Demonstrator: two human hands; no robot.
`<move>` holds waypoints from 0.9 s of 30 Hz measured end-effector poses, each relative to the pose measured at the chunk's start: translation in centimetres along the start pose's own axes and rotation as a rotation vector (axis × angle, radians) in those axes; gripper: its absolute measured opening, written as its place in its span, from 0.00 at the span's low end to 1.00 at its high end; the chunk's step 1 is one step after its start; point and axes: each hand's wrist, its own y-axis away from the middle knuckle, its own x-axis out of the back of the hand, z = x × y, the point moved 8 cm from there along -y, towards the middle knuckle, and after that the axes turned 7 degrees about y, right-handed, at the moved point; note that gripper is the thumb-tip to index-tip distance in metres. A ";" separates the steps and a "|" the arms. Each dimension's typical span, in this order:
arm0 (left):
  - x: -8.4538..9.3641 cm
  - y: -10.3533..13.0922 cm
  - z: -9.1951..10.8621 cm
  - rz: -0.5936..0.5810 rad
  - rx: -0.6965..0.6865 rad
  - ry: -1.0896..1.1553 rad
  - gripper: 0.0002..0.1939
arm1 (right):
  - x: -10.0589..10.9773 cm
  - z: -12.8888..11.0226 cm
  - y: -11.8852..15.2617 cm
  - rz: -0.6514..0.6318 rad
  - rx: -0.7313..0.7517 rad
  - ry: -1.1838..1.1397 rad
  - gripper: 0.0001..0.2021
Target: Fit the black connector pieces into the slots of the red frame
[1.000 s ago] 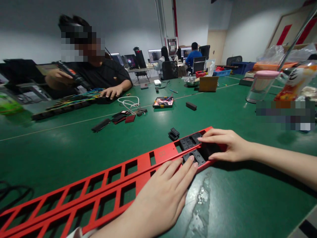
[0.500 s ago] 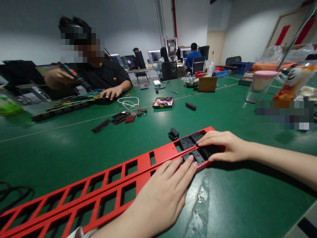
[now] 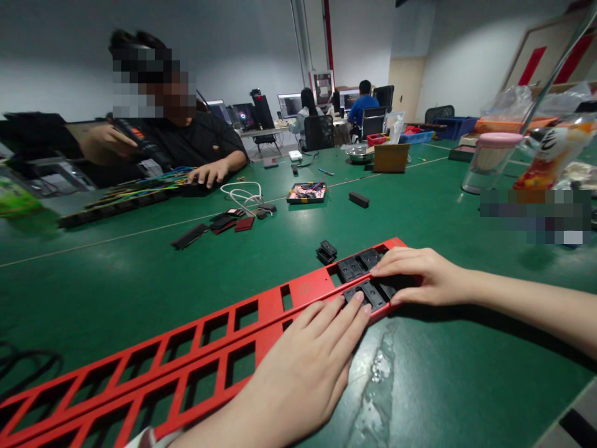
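A long red slotted frame [image 3: 321,283] lies diagonally on the green table. Black plastic blocks [image 3: 353,269] sit in the openings at its far right end. My left hand [image 3: 312,361] rests flat across the near side of the frame, fingers stretched out, fingertips on the near-row black blocks. At the right end my right hand [image 3: 422,274] curls its thumb and fingers around a black plastic block [image 3: 388,287], which the hand partly covers. Just beyond the frame, a pair of loose black blocks [image 3: 326,251] lies on the table.
Across the table [image 3: 261,261] a person [image 3: 200,146] holds a dark tool over a wired black strip [image 3: 116,202]. Mid-table are a small tray of parts [image 3: 306,192], a black bar [image 3: 359,199] and dark pads [image 3: 226,222]. A pink-lidded jar [image 3: 489,165] stands at right.
The black block under my right hand sits slightly lower and flatter in the frame. My left hand has hardly moved.
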 end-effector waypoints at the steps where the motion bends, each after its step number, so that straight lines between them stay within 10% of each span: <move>1: -0.1 0.0 0.0 -0.001 0.002 0.005 0.25 | 0.0 0.0 0.0 0.002 -0.007 -0.006 0.21; 27: -0.4 -2.1 -2.3 -0.041 0.325 0.163 0.14 | -0.1 0.9 0.1 0.033 -0.091 -0.068 0.20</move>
